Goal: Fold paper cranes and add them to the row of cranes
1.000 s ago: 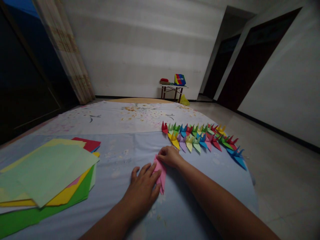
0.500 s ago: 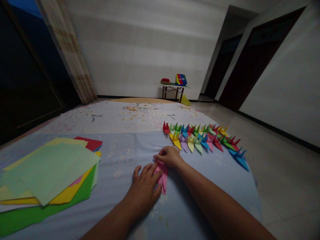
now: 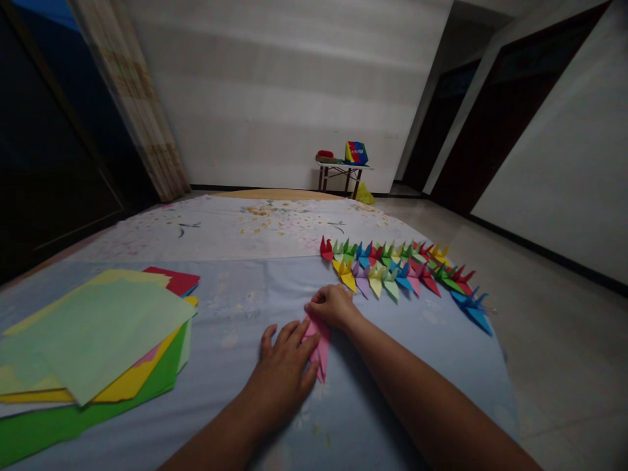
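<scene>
A folded pink paper (image 3: 320,350) lies on the light blue sheet (image 3: 235,307) in front of me. My left hand (image 3: 282,373) lies flat on the paper's left side, fingers stretched out and pressing down. My right hand (image 3: 332,306) is closed in a pinch on the paper's far tip. Just beyond the right hand stand two rows of several folded paper cranes (image 3: 400,271) in many colours.
A loose stack of coloured paper sheets (image 3: 93,340), pale green on top, lies at the left. A white floral cloth (image 3: 245,229) covers the far part. The tiled floor (image 3: 554,327) is at the right. A small table with bright items (image 3: 343,167) stands by the far wall.
My right hand has drawn the pink paper's far tip slightly inward, and the paper looks narrower. The left hand stays pressed flat. The view has shifted a little.
</scene>
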